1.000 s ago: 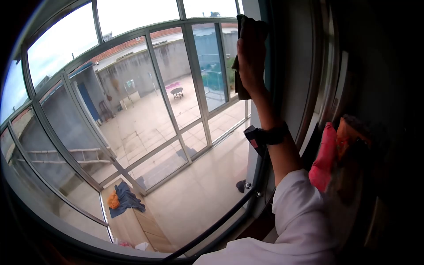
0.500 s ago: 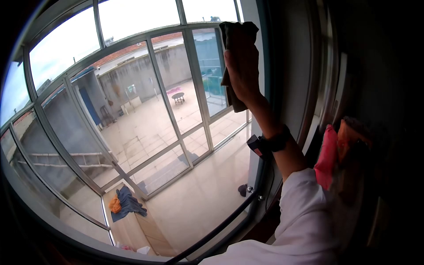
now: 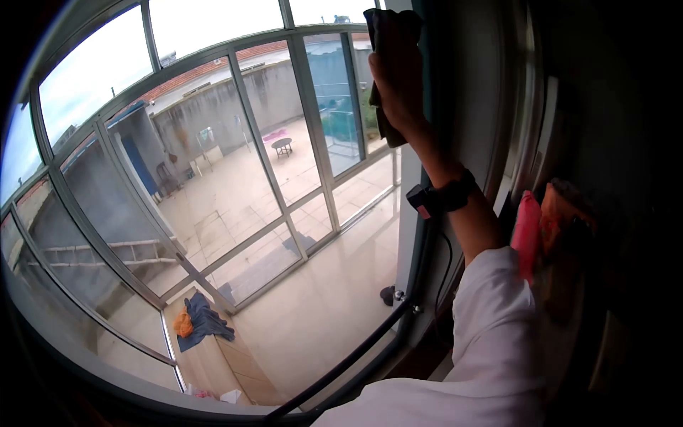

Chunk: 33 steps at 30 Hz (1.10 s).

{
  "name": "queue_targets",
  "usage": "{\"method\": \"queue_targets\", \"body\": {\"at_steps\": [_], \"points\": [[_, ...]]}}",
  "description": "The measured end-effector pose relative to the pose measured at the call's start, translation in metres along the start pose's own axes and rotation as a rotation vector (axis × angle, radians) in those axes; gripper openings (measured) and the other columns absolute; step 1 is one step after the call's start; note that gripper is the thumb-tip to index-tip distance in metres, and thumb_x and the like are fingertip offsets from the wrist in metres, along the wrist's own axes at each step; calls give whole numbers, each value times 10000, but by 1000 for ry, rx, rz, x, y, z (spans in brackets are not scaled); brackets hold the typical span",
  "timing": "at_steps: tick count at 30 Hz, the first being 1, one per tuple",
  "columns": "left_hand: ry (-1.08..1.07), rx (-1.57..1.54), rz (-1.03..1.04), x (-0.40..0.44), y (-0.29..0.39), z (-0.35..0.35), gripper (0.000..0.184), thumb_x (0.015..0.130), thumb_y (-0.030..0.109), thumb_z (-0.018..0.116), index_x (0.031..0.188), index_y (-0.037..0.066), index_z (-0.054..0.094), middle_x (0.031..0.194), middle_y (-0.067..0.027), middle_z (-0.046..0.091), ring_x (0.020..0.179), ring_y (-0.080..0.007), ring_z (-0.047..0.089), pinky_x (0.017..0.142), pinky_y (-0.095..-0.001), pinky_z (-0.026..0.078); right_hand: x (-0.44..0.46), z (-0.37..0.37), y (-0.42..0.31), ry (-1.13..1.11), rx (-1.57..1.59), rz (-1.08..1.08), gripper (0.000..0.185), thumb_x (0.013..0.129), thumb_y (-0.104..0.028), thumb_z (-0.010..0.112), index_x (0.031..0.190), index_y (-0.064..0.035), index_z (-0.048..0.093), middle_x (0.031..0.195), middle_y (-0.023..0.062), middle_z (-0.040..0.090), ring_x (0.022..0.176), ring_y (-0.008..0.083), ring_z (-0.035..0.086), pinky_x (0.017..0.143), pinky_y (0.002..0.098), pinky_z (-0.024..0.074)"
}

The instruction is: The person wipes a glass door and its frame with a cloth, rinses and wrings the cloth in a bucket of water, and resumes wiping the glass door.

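My right hand point(image 3: 398, 89) is raised at the upper right, with its back towards me and the thumb on the left. Its fingers press a dark, folded cloth point(image 3: 385, 28) at the right side of the window glass, beside the dark frame. Part of the cloth hangs below the palm. On the wrist is a black band point(image 3: 452, 196) with a small box. My left hand is out of view.
A dark bar point(image 3: 341, 368) crosses the window's lower part. At the right are a pink item point(image 3: 526, 231) and an orange one point(image 3: 558, 210). Beyond the glass, a blue-grey cloth point(image 3: 206, 322) and an orange cloth point(image 3: 183, 324) lie on a wooden surface point(image 3: 220, 366).
My right hand and the cloth first moved left and down, then back up to a higher place near the top of the glass. The view has shifted slightly.
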<state>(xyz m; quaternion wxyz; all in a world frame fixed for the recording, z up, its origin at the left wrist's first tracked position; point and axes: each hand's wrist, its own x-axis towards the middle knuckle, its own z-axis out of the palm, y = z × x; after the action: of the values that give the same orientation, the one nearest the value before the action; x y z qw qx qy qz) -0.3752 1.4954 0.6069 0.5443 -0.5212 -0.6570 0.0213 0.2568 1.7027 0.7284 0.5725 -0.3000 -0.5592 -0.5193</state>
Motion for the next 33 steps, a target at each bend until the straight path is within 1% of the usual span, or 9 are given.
{"method": "queue_targets", "body": {"at_steps": [1, 2, 5, 9, 13, 18, 24, 31, 33], "points": [[-16, 36, -3, 0, 0, 3, 673, 815, 290, 583, 1369, 45, 291, 1410, -179, 309, 1272, -328, 352, 1016, -438, 311, 27, -2, 26, -187, 82, 101, 481, 927, -394, 435, 1197, 3, 456, 1134, 154, 494, 1010, 297, 472, 890, 350, 350], [-29, 49, 29, 0, 0, 5, 673, 815, 290, 583, 1369, 45, 291, 1410, -179, 309, 1272, -328, 352, 1016, -438, 311, 66, 3, 34, 19, -94, -183, 414, 963, -230, 299, 1259, 48, 380, 1266, 221, 429, 1179, 383, 379, 983, 452, 308], [1, 38, 18, -1, -1, 15, 652, 854, 389, 513, 1362, 37, 305, 1407, -182, 312, 1264, -340, 356, 1006, -456, 312, 60, 13, 88, -8, -209, -234, 446, 958, -279, 333, 1269, 38, 374, 1215, 210, 461, 1118, 348, 430, 934, 439, 343], [47, 34, 11, -6, 5, 22, 657, 878, 463, 434, 1352, 22, 324, 1398, -186, 323, 1257, -348, 362, 998, -471, 312, -19, -14, 55, -122, 282, 443, 387, 938, -284, 426, 1184, 15, 441, 1108, 167, 499, 999, 270, 474, 860, 332, 370], [17, 114, 19, -7, 2, 27, 655, 891, 473, 410, 1351, 15, 323, 1395, -178, 330, 1261, -346, 360, 1010, -473, 295, -154, -46, 2, -200, 83, 382, 605, 937, -438, 300, 1394, -46, 245, 1448, 137, 226, 1360, 310, 136, 1092, 401, 99], [90, -61, 7, -5, -13, 60, 597, 891, 373, 402, 1379, 51, 282, 1415, -150, 300, 1286, -344, 313, 1047, -485, 258, -182, -41, -58, -169, -30, 493, 639, 937, -468, 258, 1403, -35, 207, 1454, 156, 197, 1356, 321, 130, 1088, 429, 104], [94, -183, -167, -8, 3, 33, 772, 765, -33, 545, 1422, 140, 178, 1475, -58, 185, 1338, -268, 222, 1105, -443, 226, -35, 17, -147, -115, -20, 133, 610, 930, -481, 297, 1385, -74, 281, 1428, 144, 262, 1330, 311, 212, 1064, 433, 183], [29, -235, -166, -10, -5, 25, 799, 717, -57, 573, 1408, 104, 205, 1465, -72, 208, 1330, -259, 247, 1110, -430, 218, 60, 54, -308, -248, 39, -298, 646, 899, -572, 280, 1352, -119, 369, 1419, 91, 299, 1324, 325, 220, 1061, 506, 207], [5, -251, -170, -9, -8, 21, 780, 724, -32, 590, 1400, 94, 221, 1461, -72, 210, 1330, -249, 244, 1118, -421, 203, 74, 61, -341, -245, 166, -381, 634, 868, -536, 421, 1342, -117, 383, 1407, 83, 316, 1320, 315, 227, 1057, 507, 214]]}}
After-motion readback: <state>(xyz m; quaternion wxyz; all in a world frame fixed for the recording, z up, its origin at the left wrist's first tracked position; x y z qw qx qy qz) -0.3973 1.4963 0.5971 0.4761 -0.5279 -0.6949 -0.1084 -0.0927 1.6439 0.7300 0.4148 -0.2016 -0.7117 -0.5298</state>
